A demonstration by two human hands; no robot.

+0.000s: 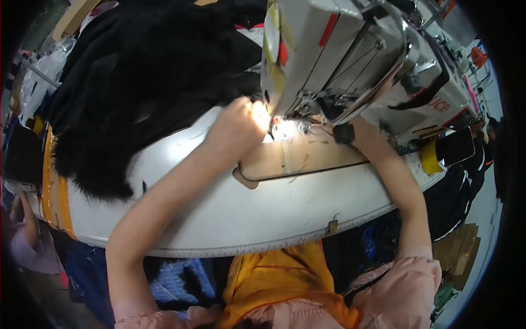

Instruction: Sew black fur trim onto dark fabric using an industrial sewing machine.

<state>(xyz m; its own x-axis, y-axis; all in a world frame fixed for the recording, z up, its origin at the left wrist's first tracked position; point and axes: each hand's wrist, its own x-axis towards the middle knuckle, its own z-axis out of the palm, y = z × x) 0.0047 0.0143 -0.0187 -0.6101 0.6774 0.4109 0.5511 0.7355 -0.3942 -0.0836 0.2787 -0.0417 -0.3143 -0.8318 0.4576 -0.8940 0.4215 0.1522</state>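
My left hand (240,125) is closed beside the needle area of a white sewing machine (307,55), with its fingertips under the bright lamp. Black cloth (159,66) with a furry edge lies heaped at the left and runs up to this hand, which grips its near end. Fine detail at the fingertips is washed out by the light. My right hand (364,137) reaches in from the right behind the machine's front parts, close to a small dark block (344,133). Its fingers are mostly hidden there. Below both hands is the tan machine plate (307,159).
The white table (203,219) has a measuring tape along its curved front edge. A dark phone-like device (457,147) with yellow tape stands at the right. Orange tape (55,186) lines the left end. Another person's arm (30,225) shows at far left; cardboard (463,255) lies at lower right.
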